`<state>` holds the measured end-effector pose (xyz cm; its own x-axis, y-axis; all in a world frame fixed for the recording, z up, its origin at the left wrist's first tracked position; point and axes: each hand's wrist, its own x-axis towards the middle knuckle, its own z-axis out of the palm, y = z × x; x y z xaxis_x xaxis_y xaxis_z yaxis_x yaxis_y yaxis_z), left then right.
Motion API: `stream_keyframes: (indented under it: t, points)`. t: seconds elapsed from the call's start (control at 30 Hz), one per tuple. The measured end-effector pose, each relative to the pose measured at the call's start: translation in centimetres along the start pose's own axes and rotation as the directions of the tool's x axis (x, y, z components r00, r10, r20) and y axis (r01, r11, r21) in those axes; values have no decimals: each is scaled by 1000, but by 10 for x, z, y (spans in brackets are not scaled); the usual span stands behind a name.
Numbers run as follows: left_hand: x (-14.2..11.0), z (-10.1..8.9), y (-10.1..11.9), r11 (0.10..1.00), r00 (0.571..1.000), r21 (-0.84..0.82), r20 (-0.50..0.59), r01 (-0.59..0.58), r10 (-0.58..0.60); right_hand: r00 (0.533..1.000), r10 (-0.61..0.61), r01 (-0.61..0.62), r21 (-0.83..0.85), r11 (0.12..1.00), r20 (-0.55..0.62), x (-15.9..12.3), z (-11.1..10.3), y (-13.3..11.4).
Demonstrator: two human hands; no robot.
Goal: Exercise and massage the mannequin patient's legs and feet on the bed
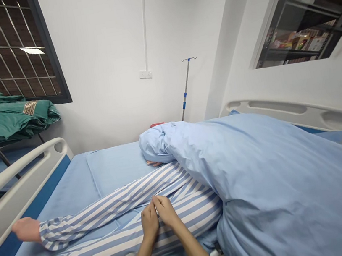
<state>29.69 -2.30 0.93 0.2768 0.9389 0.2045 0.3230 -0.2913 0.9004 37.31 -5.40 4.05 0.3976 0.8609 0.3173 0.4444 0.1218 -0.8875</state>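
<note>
Hands: left hand [150,223] and right hand [166,211] held together, fingers curled; whether cloth is gripped cannot be told.
Striped trousers [120,249]: seen beneath hands, stretched along blue sheet [116,160].
Quilt [260,174]: heaped over waist end.

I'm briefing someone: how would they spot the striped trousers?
On the bed, find the blue quilt. Stretching left from it are the trousers, beneath the left hand and right hand. Blue and white stripes set them apart from plain quilt and sheet.
</note>
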Motion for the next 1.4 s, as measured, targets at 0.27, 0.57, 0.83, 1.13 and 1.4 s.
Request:
stream_keyframes:
  t: [0.27, 0.57, 0.83, 1.13, 1.4]
  points:
    - [-4, 1, 2, 998, 999, -64, -23, 28, -29, 996, -26, 21, -66, 998, -89, -21, 9, 17]
    - [9, 0, 13, 960, 994, -266, 90, 87, -66, 990, -25, 27, 17, 999, -137, -19, 7, 22]
    - [11, 12, 47, 908, 994, -405, 25, 109, -108, 968, 68, -17, 207, 978, -241, -17, 4, 23]
    - [-2, 22, 4, 979, 996, -186, 48, 78, -70, 977, 85, -46, 199, 979, -195, -13, 2, 28]
    - [-3, 22, 7, 985, 998, -172, 64, 22, -11, 993, -113, 115, -252, 961, 23, -12, -29, 2]
